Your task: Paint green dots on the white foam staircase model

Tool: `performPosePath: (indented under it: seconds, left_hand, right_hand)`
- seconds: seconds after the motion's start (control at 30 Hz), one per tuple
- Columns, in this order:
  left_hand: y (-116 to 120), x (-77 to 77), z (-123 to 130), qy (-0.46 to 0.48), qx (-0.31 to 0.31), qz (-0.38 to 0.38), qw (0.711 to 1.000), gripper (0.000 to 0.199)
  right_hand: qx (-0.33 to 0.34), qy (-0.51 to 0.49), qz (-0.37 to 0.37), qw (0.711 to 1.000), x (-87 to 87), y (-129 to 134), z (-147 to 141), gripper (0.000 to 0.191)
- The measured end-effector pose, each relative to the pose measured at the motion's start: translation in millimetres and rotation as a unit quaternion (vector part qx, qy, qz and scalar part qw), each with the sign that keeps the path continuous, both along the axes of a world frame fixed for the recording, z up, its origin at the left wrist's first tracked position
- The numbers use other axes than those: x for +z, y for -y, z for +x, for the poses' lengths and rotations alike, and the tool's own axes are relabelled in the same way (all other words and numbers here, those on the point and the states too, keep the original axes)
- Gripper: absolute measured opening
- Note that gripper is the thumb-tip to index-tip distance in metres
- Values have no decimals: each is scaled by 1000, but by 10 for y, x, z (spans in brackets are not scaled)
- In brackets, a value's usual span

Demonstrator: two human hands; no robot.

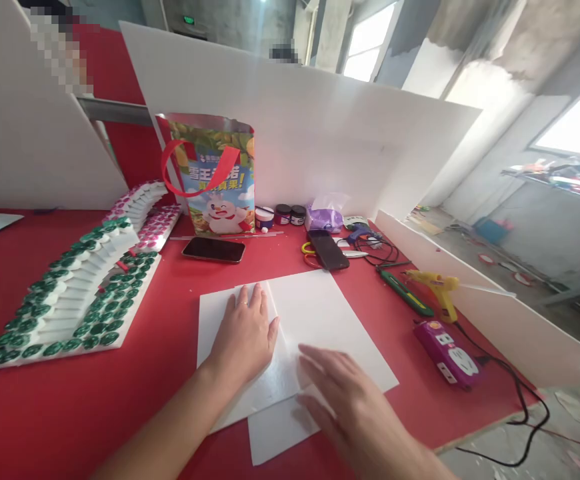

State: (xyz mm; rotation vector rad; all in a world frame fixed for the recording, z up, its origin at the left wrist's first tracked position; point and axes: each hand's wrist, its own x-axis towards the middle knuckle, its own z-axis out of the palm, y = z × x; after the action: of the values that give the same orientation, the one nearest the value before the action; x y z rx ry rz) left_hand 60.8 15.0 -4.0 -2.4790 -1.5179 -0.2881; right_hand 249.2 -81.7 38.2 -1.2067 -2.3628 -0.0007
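Note:
My left hand [247, 330] lies flat with its fingers stretched out on a white sheet [215, 310], which has a glossy patch near its front edge. To the right, my right hand [340, 390] hovers over or rests on the sheets, slightly blurred, fingers extended and holding nothing that I can see. A second white sheet [340, 320] lies on the right, meeting the first along a straight edge between my hands. From under the front edge a smaller white piece [275, 433] sticks out.
On the red table [170, 400], a green-dotted white model [85, 293] stands left. Behind are a paper bag [225, 180], a phone [213, 249], another phone [329, 249] over scissors [310, 253]. Right: a green cutter [405, 291], yellow glue gun [437, 290], purple power strip [447, 353] with cable.

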Motion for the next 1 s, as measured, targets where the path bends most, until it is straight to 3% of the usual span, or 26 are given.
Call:
performPosePath:
  seconds: [0.1,0.23,0.37,0.47,0.5,0.6,0.77,0.9,1.0]
  left_hand:
    - [-1,-25,-21,11,-10,18,1000,55]
    - [-2,-58,-23,21,-26,48,998,54]
    - [-14,-90,-31,23,-38,68,997,51]
    - [-23,-121,-41,19,-35,74,996,53]
    - [-25,-131,-43,17,-34,75,996,55]
    - [-29,-151,-44,9,-28,70,997,60]
    - [-25,-137,-31,-2,-21,52,998,60]
    - [-10,-107,-13,4,-12,32,999,58]
    - [2,-84,4,5,2,12,1000,57]
  right_hand:
    - [-81,14,25,996,106,-251,263,28]
    - [-125,111,-79,983,154,-423,452,34]
    - [-135,193,-152,960,252,-417,363,32]
    - [-208,294,-197,912,427,-560,415,26]
    - [-259,340,-223,876,491,-653,488,25]
    - [-345,375,-258,821,633,-1005,818,21]
    - [-384,392,-344,762,591,-1398,1263,36]
    - [-384,401,-342,758,451,-1403,1399,37]
    - [-354,408,-304,785,415,-1342,1471,23]
